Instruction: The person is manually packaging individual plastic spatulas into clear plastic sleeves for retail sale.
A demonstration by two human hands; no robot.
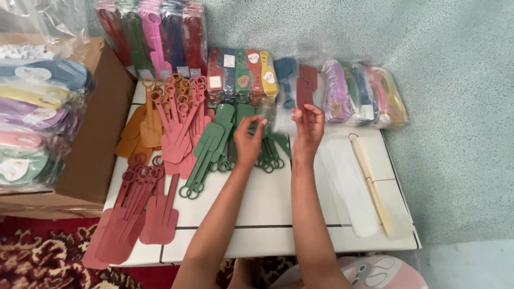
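Desk [278, 214]: white, black lines. Paddles: green [211, 142], orange [144, 126], pink [179, 136], dusty red [136, 214]. Carpet [37, 257]: red, cream-patterned. Box [93, 144]: brown.

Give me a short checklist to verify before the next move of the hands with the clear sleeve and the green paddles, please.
1. Both hands raised over the table: ok.
2. Clear sleeve held between left hand and right hand: ok, though blurred.
3. Sleeve mouth opened: cannot tell.
4. Green paddles within reach, beside the left hand: ok.
5. A green paddle already in the fingers: not ok, none is seen.
6. Stack of spare clear sleeves ready by the right forearm: ok.
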